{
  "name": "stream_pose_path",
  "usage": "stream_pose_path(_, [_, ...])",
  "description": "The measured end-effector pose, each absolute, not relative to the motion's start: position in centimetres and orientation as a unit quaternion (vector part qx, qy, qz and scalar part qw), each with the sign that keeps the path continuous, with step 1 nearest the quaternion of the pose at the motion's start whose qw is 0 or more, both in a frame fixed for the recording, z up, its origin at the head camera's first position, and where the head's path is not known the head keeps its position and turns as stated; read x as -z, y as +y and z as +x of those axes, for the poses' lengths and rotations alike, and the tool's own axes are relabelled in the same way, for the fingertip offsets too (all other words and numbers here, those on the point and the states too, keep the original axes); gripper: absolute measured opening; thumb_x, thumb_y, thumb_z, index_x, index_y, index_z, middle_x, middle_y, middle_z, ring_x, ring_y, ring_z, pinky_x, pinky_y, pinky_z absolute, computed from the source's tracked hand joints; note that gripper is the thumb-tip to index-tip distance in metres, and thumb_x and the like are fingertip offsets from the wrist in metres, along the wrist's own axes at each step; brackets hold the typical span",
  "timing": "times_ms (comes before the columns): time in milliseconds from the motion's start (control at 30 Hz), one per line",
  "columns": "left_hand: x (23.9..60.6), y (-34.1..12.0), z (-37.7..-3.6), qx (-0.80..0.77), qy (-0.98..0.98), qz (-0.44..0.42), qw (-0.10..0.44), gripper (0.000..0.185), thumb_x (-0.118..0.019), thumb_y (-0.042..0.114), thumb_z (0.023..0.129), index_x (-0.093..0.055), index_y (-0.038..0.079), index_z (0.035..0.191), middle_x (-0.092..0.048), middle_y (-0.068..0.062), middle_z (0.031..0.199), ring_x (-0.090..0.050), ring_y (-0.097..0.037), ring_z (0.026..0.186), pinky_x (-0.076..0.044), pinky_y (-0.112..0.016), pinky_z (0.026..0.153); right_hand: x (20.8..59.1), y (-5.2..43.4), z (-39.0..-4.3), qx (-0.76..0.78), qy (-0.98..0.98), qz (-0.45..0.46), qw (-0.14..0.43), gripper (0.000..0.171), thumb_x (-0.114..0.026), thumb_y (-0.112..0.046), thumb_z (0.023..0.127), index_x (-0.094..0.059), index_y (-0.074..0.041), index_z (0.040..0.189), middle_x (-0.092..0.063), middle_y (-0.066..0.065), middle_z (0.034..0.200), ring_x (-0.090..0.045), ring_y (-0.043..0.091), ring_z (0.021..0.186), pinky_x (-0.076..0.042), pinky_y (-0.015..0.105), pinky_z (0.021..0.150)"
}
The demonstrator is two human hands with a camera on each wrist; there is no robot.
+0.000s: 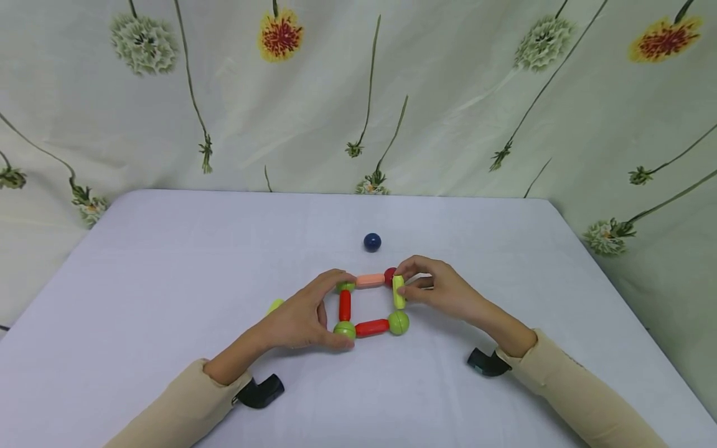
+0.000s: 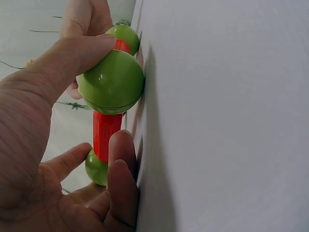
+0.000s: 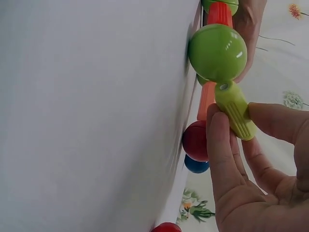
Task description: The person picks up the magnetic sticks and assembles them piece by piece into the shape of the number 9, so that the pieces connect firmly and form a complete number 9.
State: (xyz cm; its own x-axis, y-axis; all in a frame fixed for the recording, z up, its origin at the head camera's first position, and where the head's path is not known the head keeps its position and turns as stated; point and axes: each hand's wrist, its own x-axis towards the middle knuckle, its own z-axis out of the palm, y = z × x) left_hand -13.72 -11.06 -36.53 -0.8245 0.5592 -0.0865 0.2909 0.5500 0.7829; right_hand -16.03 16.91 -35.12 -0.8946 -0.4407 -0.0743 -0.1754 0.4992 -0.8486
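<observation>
A square of toy rods and balls lies on the white table [image 1: 168, 280]. My left hand [image 1: 335, 310] grips its left side, thumb on the near green ball [image 1: 344, 330] [image 2: 112, 82] and fingers on the far green ball [image 1: 345, 287], with a red rod [image 1: 344, 305] [image 2: 106, 133] between them. My right hand [image 1: 402, 283] [image 3: 241, 128] pinches a yellow-green rod [image 1: 398, 291] [image 3: 235, 109] on the right side, between the red ball [image 1: 389, 275] [image 3: 195, 140] and the near right green ball [image 1: 398, 322] [image 3: 217, 52]. A salmon rod [image 1: 370, 280] forms the far side and a red rod [image 1: 372, 327] the near side.
A dark blue ball [image 1: 372, 242] [image 3: 195, 165] sits alone just beyond the square. A yellow-green piece [image 1: 275, 305] shows left of my left hand. A flowered curtain [image 1: 358, 93] hangs behind the table. The table's right edge [image 1: 605, 274] slants toward me.
</observation>
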Motion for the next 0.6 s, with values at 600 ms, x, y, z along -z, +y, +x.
stream_pose_path(600, [36.47,-11.10,-13.73,-0.403,0.867,0.240,0.169,0.090,-0.085,0.041,0.063,-0.036,0.031,0.138,-0.037,0.009,0.134,-0.055,-0.013,0.061,-0.050,-0.026,0.057,35.34,16.68,-16.02,0.426,0.870,-0.188,0.162,0.045,-0.070,-0.024,0.084,-0.046,-0.015,0.121,-0.067,0.005,0.100,-0.067,0.014,0.080,-0.053,0.028,0.075])
